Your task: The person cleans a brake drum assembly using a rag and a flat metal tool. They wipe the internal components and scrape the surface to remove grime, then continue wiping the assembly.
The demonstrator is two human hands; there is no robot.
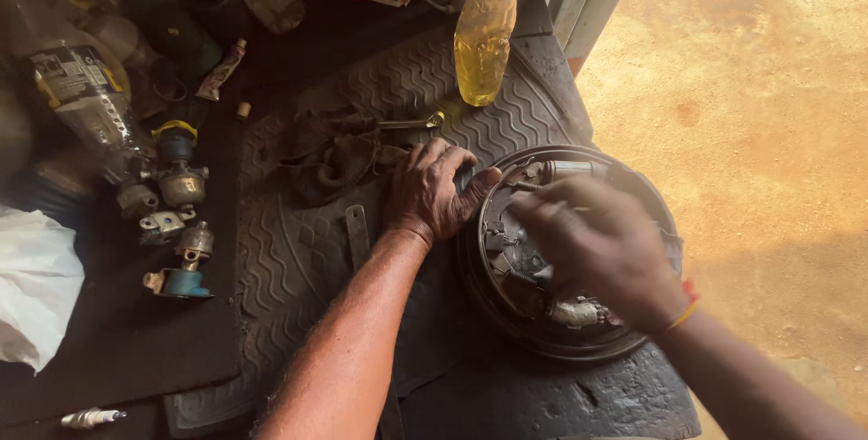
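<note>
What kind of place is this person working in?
Probably a small roadside repair workshop for vehicles. Both hands work on a round brake drum assembly lying on a ribbed rubber mat; small greasy metal parts and a spark plug lie nearby, and bare sandy ground starts right beside.

Repair workshop: greasy brake drum (565,331), scattered parts (181,182).

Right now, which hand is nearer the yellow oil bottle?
Left. The left hand rests on the mat just below the bottle; the right hand is over the round brake plate, farther away.
</note>
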